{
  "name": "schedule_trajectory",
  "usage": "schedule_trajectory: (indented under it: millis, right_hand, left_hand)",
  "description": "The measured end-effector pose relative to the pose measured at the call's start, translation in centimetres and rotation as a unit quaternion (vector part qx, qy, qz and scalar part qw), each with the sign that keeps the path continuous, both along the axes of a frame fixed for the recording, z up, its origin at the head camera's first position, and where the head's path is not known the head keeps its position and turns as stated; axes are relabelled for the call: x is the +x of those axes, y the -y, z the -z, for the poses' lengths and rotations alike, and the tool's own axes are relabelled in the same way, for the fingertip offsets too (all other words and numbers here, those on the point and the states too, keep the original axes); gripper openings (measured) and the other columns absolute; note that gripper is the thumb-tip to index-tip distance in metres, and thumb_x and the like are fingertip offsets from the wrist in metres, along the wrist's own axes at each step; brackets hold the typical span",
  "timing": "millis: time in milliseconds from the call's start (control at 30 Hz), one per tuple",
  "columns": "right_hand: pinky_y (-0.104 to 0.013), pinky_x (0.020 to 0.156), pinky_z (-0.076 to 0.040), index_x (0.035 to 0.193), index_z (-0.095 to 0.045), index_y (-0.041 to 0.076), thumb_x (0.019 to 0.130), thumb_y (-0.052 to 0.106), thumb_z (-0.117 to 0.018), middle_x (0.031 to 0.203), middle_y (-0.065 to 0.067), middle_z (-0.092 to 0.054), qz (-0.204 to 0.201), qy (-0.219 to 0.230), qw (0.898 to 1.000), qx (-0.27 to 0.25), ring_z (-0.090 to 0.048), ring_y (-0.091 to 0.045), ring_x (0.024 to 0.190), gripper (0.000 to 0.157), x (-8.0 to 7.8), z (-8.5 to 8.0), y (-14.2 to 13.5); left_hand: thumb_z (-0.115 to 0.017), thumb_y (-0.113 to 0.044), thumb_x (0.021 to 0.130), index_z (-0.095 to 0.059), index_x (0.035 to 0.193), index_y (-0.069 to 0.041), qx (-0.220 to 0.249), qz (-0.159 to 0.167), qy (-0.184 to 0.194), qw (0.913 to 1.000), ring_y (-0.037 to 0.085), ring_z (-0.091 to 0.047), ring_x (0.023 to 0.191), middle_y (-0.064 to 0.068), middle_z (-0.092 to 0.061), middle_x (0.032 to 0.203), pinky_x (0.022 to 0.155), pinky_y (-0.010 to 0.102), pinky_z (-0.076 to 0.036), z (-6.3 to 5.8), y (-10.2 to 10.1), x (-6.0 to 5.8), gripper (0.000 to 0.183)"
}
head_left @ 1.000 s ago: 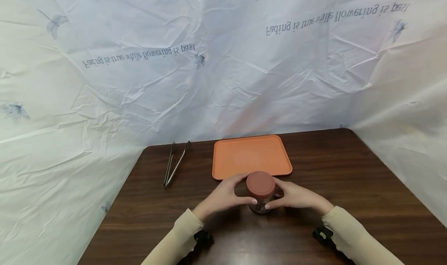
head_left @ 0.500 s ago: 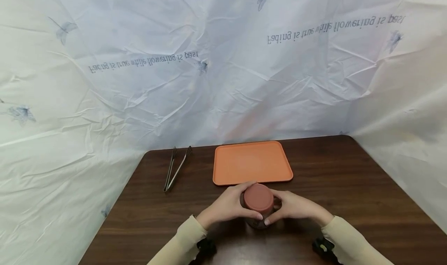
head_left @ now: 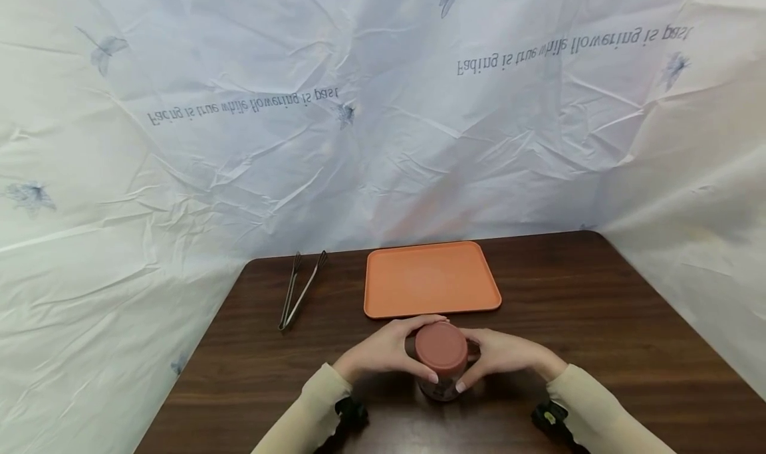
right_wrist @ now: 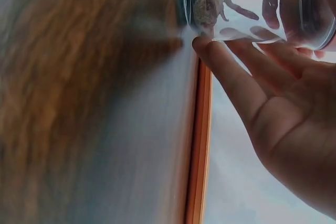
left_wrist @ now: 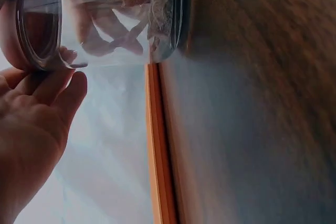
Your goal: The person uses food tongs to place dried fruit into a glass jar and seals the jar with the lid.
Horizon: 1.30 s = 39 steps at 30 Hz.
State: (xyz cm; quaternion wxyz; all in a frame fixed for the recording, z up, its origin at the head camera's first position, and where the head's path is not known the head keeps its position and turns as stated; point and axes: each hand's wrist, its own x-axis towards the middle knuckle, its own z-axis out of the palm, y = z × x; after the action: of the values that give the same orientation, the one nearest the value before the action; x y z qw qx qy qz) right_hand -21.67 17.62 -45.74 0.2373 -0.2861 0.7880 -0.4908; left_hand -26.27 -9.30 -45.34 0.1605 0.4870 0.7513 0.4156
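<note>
A clear jar with a reddish-brown lid (head_left: 441,345) stands upright between both hands near the front of the table. Some brownish, dried-looking pieces (right_wrist: 208,1) lie at the bottom of the jar; their kind is unclear. My left hand (head_left: 385,353) holds the lid from the left, its fingers curled round the rim with the thumb in front. From the right, my right hand (head_left: 509,355) grips the clear body of the jar (left_wrist: 102,19), fingers behind and thumb at the front. Whether the jar's base touches the table cannot be told for certain.
An orange tray (head_left: 431,280) lies flat at the back of the dark wooden table (head_left: 598,321), just beyond the jar. Metal tongs (head_left: 296,294) lie spread at the back left. Pale printed sheeting (head_left: 383,141) hangs behind and along both sides.
Both hands have drawn the jar toward the front edge, farther from the tray. The head view has tilted slightly up. Over the last half second the jar has barely shifted.
</note>
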Motion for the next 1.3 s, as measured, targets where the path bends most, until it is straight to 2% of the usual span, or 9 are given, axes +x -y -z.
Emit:
schedule_trajectory:
  millis: [200,300,400,500,567,733,933,1133,1300]
  right_hand:
    - [-0.030,0.098,-0.049,0.156,-0.033,0.014,0.085,0.025,-0.084,0.144,-0.004,-0.052,0.019,-0.016,1.000,0.002,-0.054,-0.018,0.130,0.088,0.6,0.0,0.8]
    - [-0.032,0.096,-0.050,0.153,-0.036,0.014,0.084,0.030,-0.085,0.139,-0.002,-0.057,0.049,-0.047,0.998,0.015,-0.057,-0.018,0.125,0.086,1.1,-0.1,1.2]
    - [-0.036,0.093,-0.051,0.151,-0.040,0.016,0.083,0.039,-0.085,0.134,0.003,-0.060,0.083,-0.087,0.992,0.037,-0.060,-0.018,0.120,0.085,1.3,-0.2,1.7]
    - [-0.040,0.093,-0.052,0.150,-0.043,0.019,0.082,0.044,-0.084,0.133,0.005,-0.061,0.102,-0.107,0.988,0.044,-0.061,-0.018,0.119,0.083,1.4,-0.3,2.0]
    - [-0.041,0.094,-0.052,0.150,-0.045,0.021,0.082,0.045,-0.084,0.133,0.006,-0.062,0.107,-0.112,0.987,0.047,-0.061,-0.017,0.119,0.082,1.4,-0.4,2.0]
    - [-0.037,0.096,-0.051,0.148,-0.048,0.024,0.081,0.045,-0.085,0.133,0.007,-0.062,0.093,-0.113,0.988,0.045,-0.060,-0.016,0.121,0.080,1.2,-0.5,1.8]
    - [-0.036,0.096,-0.051,0.145,-0.052,0.025,0.081,0.041,-0.086,0.133,0.010,-0.062,0.079,-0.102,0.991,0.044,-0.060,-0.016,0.123,0.074,1.0,-0.5,1.4]
    - [-0.035,0.098,-0.050,0.148,-0.048,0.023,0.083,0.038,-0.084,0.137,0.006,-0.060,0.078,-0.085,0.993,0.022,-0.058,-0.017,0.125,0.076,1.1,-0.1,1.5]
    - [-0.036,0.099,-0.050,0.154,-0.038,0.023,0.089,0.034,-0.079,0.141,0.003,-0.057,0.060,-0.075,0.995,-0.004,-0.057,-0.016,0.126,0.077,1.2,0.5,1.8]
  left_hand:
    - [-0.084,-0.035,0.085,-0.028,0.158,-0.036,-0.019,-0.004,0.028,0.9994,0.006,-0.042,0.138,-0.014,-0.041,0.154,0.110,0.036,-0.039,-0.3,0.5,0.3,0.092]
    - [-0.082,-0.040,0.085,-0.022,0.161,-0.030,-0.020,-0.033,0.008,0.9992,0.008,-0.043,0.138,-0.010,-0.039,0.156,0.110,0.037,-0.039,-0.3,0.4,0.8,0.097]
    - [-0.082,-0.051,0.082,-0.019,0.162,-0.024,-0.023,-0.078,-0.031,0.9962,0.009,-0.043,0.137,-0.006,-0.040,0.155,0.108,0.037,-0.041,-0.3,0.0,1.3,0.106]
    - [-0.082,-0.057,0.079,-0.021,0.162,-0.020,-0.021,-0.111,-0.056,0.9920,0.010,-0.047,0.134,-0.004,-0.044,0.152,0.105,0.037,-0.044,-0.5,-0.3,1.6,0.110]
    - [-0.083,-0.056,0.078,-0.026,0.160,-0.019,-0.016,-0.119,-0.060,0.9910,0.010,-0.051,0.129,-0.004,-0.048,0.148,0.103,0.036,-0.046,-0.6,-0.4,1.7,0.107]
    - [-0.086,-0.049,0.078,-0.036,0.155,-0.022,-0.002,-0.103,-0.053,0.9933,0.007,-0.056,0.121,-0.007,-0.053,0.141,0.099,0.033,-0.048,-0.5,-0.3,1.5,0.095]
    - [-0.087,-0.043,0.079,-0.037,0.154,-0.024,0.009,-0.071,-0.046,0.9964,0.006,-0.055,0.123,-0.008,-0.053,0.141,0.100,0.032,-0.048,-0.4,-0.2,1.0,0.092]
    - [-0.086,-0.040,0.081,-0.033,0.156,-0.028,0.010,-0.045,-0.021,0.9987,0.006,-0.053,0.126,-0.010,-0.051,0.143,0.101,0.033,-0.046,-0.4,-0.1,0.4,0.092]
    - [-0.084,-0.042,0.083,-0.021,0.161,-0.032,-0.014,-0.034,-0.014,0.9992,0.007,-0.046,0.135,-0.009,-0.042,0.154,0.106,0.035,-0.043,-0.3,0.2,0.0,0.101]
